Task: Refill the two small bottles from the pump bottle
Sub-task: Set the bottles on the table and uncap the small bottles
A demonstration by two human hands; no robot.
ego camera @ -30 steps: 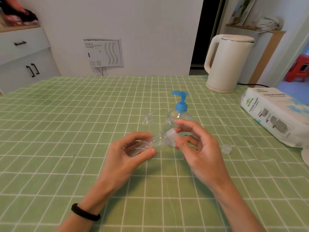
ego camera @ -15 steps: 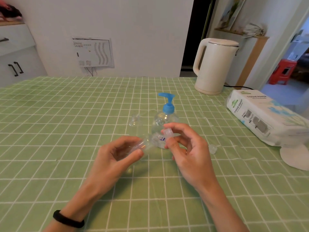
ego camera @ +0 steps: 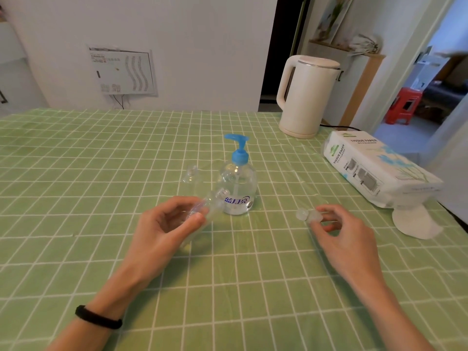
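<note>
Gridded green cloth (ego camera: 101, 160); hands (ego camera: 162, 226) (ego camera: 339, 231) hold clear small bottle (ego camera: 203, 209) and round cap (ego camera: 314, 216).

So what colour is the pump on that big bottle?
The pump head is bright blue, atop the clear pump bottle; the head view shows it plainly.

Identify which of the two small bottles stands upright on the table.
The free small bottle left of the pump bottle stands upright on the tablecloth; the other small bottle lies tilted in the left hand.
</note>
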